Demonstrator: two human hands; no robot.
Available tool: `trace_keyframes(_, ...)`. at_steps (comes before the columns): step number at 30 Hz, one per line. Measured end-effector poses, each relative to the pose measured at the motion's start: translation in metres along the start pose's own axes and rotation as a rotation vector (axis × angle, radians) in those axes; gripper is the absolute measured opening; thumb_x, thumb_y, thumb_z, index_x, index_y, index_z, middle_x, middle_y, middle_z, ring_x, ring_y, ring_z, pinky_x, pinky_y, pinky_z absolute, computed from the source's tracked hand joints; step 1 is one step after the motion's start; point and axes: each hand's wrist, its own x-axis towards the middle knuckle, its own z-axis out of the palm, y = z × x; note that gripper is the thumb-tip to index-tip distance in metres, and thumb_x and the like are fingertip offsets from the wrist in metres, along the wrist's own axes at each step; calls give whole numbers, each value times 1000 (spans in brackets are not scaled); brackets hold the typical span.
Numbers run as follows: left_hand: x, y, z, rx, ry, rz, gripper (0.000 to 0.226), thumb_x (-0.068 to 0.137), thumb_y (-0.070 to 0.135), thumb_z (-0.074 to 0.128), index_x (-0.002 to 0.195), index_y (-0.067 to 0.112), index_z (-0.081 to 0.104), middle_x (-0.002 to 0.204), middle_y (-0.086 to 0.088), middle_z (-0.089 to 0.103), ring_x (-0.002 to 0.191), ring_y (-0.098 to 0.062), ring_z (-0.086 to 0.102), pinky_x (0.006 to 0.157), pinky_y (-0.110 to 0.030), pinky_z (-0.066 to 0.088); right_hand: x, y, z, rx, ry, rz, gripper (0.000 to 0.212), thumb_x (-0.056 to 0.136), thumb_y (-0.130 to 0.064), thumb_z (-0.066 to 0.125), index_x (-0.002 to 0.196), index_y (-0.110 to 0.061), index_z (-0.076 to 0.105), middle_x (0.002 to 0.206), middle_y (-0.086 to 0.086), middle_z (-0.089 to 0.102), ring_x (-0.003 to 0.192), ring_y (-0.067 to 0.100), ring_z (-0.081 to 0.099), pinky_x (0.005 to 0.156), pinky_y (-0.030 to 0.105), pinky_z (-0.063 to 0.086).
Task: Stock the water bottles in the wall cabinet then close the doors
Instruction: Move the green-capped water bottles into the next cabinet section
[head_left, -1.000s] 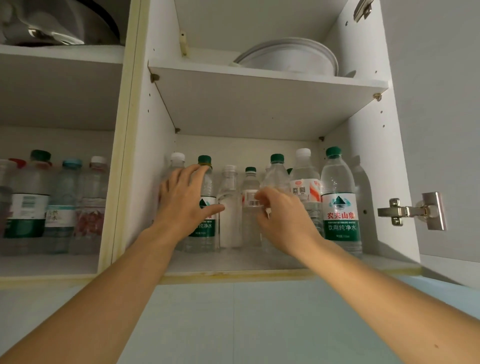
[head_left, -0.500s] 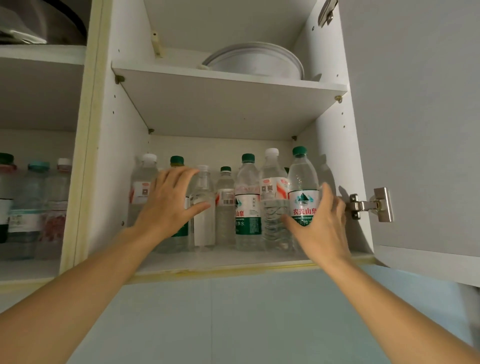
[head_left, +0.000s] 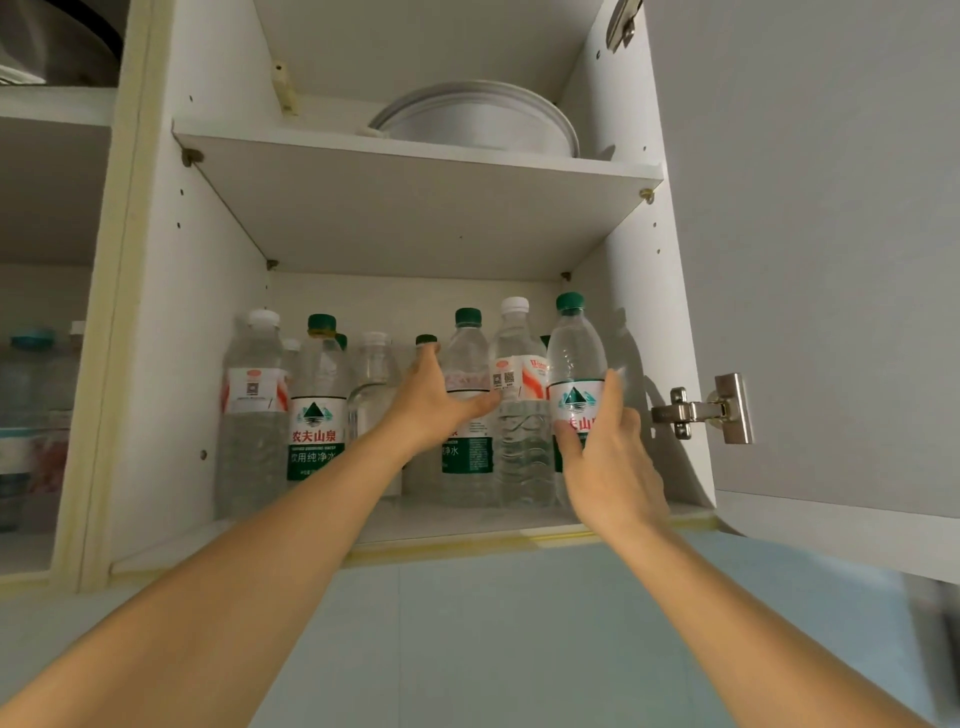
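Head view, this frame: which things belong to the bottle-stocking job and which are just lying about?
Job in hand:
- water bottles on the lower shelf
- rightmost green-capped bottle, which the right hand is closing around
- left hand against the middle bottles
- open cabinet door

Just lying about:
- white dish on the upper shelf
- metal pot, neighbouring compartment

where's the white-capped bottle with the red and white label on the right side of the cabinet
It stands on the lower shelf, right of centre: the white-capped bottle sits between two green-capped bottles, one behind the left hand, the other at the right hand.
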Motion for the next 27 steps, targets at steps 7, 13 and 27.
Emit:
trace_keyframes(7,-7,-17,2,-116,-100,-25,78,83,23,83,144,25,34,127,5,59,93,-1,57,82,-31,55,3,-1,3,-128,65,75,95,95,-15,65,160,-20,-5,146,15,39,125,38,42,94,47,48)
trace_keyframes(13,-10,-21,-12,-89,-81,-19,81,82,21,82,147,25,34,107,16,56,91,1,57,67,-22,48,-3,-7,0,-236,105,101,97,84,1,68,159,-17,11,157,17,16,126,40,36,104,44,41)
trace_keyframes(27,-31,-9,-25,599,135,87,116,74,61,79,156,27,3,130,-19,55,105,-34,63,81,-50,59,5,-18,4,-233,-159,-346,122,83,-54,76,153,-42,-23,140,15,43,85,28,67,63,39,60)
